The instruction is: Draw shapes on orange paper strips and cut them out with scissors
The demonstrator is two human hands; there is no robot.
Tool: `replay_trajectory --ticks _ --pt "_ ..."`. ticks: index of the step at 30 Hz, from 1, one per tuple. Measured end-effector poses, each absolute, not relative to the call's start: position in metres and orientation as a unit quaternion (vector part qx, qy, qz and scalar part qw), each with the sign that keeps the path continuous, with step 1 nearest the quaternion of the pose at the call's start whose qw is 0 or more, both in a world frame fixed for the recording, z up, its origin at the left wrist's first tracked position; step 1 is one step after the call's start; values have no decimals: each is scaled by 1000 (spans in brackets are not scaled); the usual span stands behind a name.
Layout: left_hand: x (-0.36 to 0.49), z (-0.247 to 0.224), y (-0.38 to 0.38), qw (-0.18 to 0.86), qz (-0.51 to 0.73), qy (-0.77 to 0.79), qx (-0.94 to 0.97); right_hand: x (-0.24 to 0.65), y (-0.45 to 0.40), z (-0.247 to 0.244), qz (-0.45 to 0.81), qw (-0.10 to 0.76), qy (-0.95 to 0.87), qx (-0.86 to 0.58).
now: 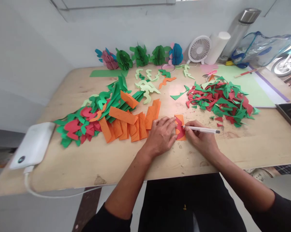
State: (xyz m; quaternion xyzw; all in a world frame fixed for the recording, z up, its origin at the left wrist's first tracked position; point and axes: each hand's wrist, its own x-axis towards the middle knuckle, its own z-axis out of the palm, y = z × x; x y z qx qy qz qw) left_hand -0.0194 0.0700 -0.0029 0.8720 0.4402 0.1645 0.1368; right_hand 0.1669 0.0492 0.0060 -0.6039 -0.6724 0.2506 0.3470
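Observation:
Near the front middle of the table lies an orange paper piece [182,138] with a red paper shape [180,130] on top of it. My left hand [162,133] lies flat beside them, its fingertips on the left edge of the red shape. A white pen [201,129] is pinched in my right hand [201,138], its tip at the right edge of the red shape. Left of my left hand, folded orange pieces [123,116] with drawn curved lines spread in an overlapping row, one end close to my fingers.
Green and red cutouts [73,129] pile at left, and scraps [223,101] at right. Paper figures [140,56], a fan [200,50] and a bottle [242,29] stand at the back. A power bank [34,145] is at the left edge, a phone [290,114] at the right.

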Motion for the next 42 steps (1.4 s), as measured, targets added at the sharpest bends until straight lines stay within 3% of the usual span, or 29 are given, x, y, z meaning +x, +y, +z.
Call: replay_trajectory --ticks 10,22,42 --pt "-20 -4 70 124 168 437 875 170 42 10 254 382 -682 -569" --pt "-18 1 71 117 155 434 880 175 33 2 96 279 -835 -465" --pt "-31 3 82 75 125 380 914 180 34 -12 73 293 -846 -440"
